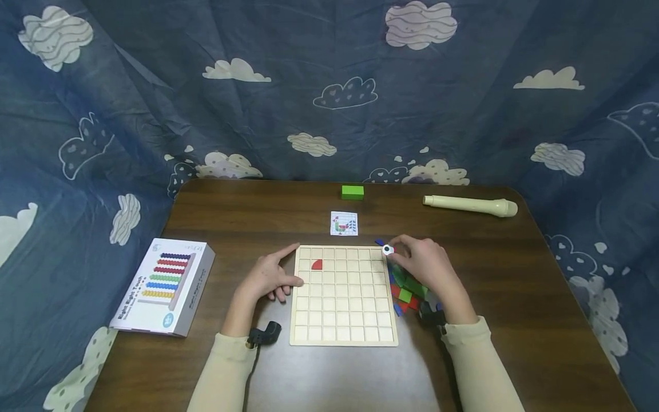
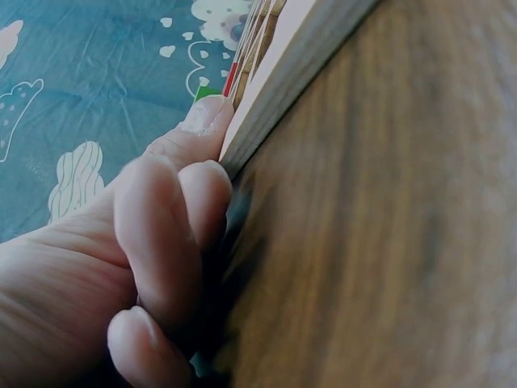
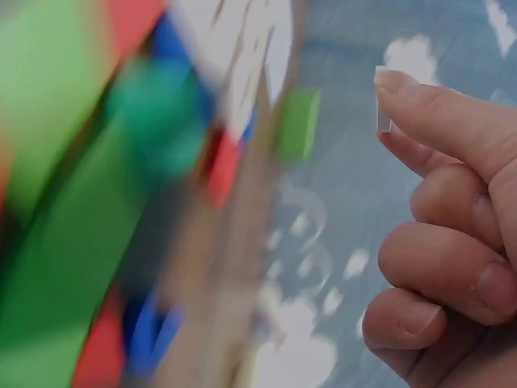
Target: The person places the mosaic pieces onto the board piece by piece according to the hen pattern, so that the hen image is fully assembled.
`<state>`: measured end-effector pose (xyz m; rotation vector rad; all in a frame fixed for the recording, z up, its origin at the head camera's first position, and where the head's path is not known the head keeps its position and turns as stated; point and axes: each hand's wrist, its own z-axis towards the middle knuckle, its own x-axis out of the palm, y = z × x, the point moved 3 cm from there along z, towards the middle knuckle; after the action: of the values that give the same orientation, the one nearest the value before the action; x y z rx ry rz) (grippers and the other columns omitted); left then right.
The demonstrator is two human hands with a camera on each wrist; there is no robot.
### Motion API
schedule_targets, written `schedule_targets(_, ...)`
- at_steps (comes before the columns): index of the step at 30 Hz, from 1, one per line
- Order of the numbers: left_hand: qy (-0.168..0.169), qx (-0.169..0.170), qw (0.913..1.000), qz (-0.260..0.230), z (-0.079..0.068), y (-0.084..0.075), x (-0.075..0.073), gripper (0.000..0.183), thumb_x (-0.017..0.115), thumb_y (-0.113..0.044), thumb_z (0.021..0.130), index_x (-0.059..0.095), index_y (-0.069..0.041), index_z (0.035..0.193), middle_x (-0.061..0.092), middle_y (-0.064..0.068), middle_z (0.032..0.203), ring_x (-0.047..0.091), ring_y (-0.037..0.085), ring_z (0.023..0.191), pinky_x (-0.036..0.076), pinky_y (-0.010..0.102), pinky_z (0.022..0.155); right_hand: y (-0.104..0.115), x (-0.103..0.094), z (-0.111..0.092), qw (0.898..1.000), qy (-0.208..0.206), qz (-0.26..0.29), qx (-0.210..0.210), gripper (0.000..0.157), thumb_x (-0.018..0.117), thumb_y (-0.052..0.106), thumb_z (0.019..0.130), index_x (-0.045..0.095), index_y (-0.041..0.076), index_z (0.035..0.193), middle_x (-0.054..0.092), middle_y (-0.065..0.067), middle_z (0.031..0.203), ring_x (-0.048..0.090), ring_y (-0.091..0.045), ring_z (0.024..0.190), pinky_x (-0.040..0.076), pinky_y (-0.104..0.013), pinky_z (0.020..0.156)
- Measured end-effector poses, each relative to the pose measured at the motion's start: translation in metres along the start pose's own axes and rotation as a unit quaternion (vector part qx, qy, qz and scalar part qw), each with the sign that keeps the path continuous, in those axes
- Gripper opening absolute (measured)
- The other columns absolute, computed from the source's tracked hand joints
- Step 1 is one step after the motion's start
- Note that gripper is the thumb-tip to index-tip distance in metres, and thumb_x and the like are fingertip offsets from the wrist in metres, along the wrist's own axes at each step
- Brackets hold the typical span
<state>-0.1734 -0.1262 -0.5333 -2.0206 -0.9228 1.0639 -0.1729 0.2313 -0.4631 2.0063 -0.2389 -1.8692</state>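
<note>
A pale wooden grid board [image 1: 342, 306] lies on the table, with a red quarter-round tile [image 1: 317, 264] in an upper-left cell. My left hand [image 1: 266, 278] is at the board's left edge, index finger and thumb spread along it, the other fingers bent below. In the left wrist view the thumb [image 2: 190, 137] touches the board's side. Above the board's upper right corner my right hand [image 1: 427, 263] pinches a small white tile with a black dot [image 1: 388, 249] between thumb and index finger. Seen edge-on in the right wrist view, the white tile [image 3: 384, 105] is a thin strip.
Green, red and blue tiles [image 1: 405, 295] lie heaped right of the board, partly under the right hand. Behind the board are a pattern card [image 1: 344, 224] and a green block [image 1: 352, 192]. A cream microphone-shaped object [image 1: 469, 205] lies back right; a white box [image 1: 162, 286] stands left.
</note>
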Motion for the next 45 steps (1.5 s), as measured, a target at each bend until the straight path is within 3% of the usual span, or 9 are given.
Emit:
schedule_targets(4,-0.004,-0.001,1.0,0.007,0.0,-0.001,-0.002,0.098,0.092,-0.023,0.083,0.039,-0.043,0.163,0.07,0.01,0.062,0.068,0.02,0.045,0.047,0.026,0.039,0.048,0.011,-0.003,0.998,-0.004,0.007,-0.054,0.031,0.085,0.029,0.092,0.078,0.016,0.119,0.047,0.004,0.059,0.037,-0.011,0.052,0.028,-0.027,0.053)
schedule_targets(8,-0.002,-0.007,0.9999,0.007,-0.001,-0.001,-0.002,0.098,0.092,-0.023,0.083,0.039,-0.043,0.163,0.071,0.01,0.062,0.068,0.02,0.045,0.047,0.026,0.039,0.091,0.035,-0.003,0.995,0.021,0.028,-0.09,0.027,0.084,0.03,0.093,0.079,0.02,0.117,0.045,0.007,0.058,0.036,-0.008,0.052,0.027,-0.024,0.051)
schedule_targets(13,0.004,0.005,1.0,0.002,-0.001,-0.001,-0.003,0.098,0.092,-0.023,0.084,0.039,-0.042,0.164,0.072,0.01,0.063,0.068,0.019,0.045,0.048,0.027,0.039,0.121,0.06,0.002,0.992,0.05,0.027,-0.117,0.024,0.083,0.032,0.094,0.079,0.023,0.117,0.041,0.009,0.057,0.034,-0.008,0.052,0.027,-0.024,0.05)
schedule_targets(24,0.007,0.01,0.9999,0.003,0.001,0.001,-0.003,0.098,0.092,-0.023,0.084,0.039,-0.044,0.163,0.072,0.01,0.062,0.069,0.019,0.045,0.048,0.027,0.039,0.124,0.083,0.012,0.985,0.067,-0.018,-0.156,0.021,0.078,0.029,0.098,0.079,0.023,0.118,0.046,0.011,0.054,0.039,-0.007,0.053,0.033,-0.025,0.051)
schedule_targets(31,0.006,0.009,0.9999,0.003,0.001,0.001,-0.003,0.098,0.092,-0.024,0.084,0.038,-0.044,0.163,0.072,0.01,0.062,0.069,0.019,0.045,0.048,0.028,0.039,0.122,0.087,0.015,0.986,0.072,-0.003,-0.15,0.02,0.077,0.026,0.098,0.078,0.027,0.117,0.043,0.01,0.055,0.039,-0.008,0.055,0.032,-0.025,0.052)
schedule_targets(45,0.009,0.015,0.9999,0.0,0.0,0.0,-0.003,0.096,0.091,-0.023,0.085,0.039,-0.043,0.163,0.072,0.01,0.062,0.068,0.019,0.045,0.048,0.028,0.039,0.121,0.091,0.017,0.986,0.071,-0.006,-0.149,0.017,0.076,0.03,0.098,0.078,0.027,0.115,0.051,0.011,0.057,0.041,-0.008,0.056,0.036,-0.026,0.054)
